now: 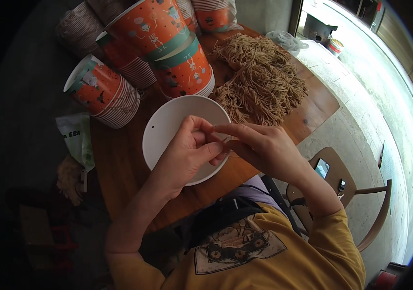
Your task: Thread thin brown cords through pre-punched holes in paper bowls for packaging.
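Note:
A round white paper bucket [162, 137] stands with its mouth up at the table's near edge. One small dark hole shows in its inner wall on the left. Over the mouth, my left hand [187, 152] is closed, its fingers curled and thumb pressed against them. Coming in from the right, my right hand [267, 147] pinches with thumb and forefinger, its tips touching the left fingers. A thin, pale bit shows between the fingertips, too small to name. A heap of tan twisted cords [264, 79] lies just beyond my right hand.
Stacks of orange and green printed paper buckets [187, 70] crowd the far left of the wooden table [315, 99]. A green and white bag [77, 137] hangs by the left edge. On the right, a chair [334, 169] holds a phone [322, 167]. Clear plastic [286, 42] lies at the back.

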A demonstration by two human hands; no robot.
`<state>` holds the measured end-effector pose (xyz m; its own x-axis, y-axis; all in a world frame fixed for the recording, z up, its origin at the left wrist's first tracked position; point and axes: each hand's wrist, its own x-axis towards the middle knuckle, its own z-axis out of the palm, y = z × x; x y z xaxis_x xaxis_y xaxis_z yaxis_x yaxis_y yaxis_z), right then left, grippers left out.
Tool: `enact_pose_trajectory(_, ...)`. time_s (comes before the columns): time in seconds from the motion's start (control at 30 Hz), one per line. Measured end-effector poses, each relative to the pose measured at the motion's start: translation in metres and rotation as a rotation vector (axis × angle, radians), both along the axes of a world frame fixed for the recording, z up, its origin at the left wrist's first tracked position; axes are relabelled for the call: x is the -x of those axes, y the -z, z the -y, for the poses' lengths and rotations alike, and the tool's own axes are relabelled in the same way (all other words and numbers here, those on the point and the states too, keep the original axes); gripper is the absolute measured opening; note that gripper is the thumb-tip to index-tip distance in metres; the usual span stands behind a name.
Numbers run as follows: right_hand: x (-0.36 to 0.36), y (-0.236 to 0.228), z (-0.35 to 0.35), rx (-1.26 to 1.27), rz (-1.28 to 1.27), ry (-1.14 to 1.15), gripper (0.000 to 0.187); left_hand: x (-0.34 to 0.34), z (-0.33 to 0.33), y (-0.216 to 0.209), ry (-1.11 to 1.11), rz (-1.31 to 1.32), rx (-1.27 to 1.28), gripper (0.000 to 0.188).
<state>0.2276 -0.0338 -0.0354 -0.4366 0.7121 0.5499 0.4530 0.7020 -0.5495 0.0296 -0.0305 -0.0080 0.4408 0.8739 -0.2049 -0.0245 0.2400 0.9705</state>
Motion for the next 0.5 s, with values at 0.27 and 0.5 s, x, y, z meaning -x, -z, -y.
enact_pose_trajectory(0.27, 0.0, -0.001, -0.001, -0.043, 0.103, 0.004, 0.013, -0.003, 0.003, 0.001, -0.032, 0.013, -0.08, 0.024)
enact_pose_trajectory(0.5, -0.008, 0.014, -0.016, 0.016, -0.045, 0.095, 0.013, 0.003, 0.0, 0.0, -0.001, -0.014, 0.006, 0.011)
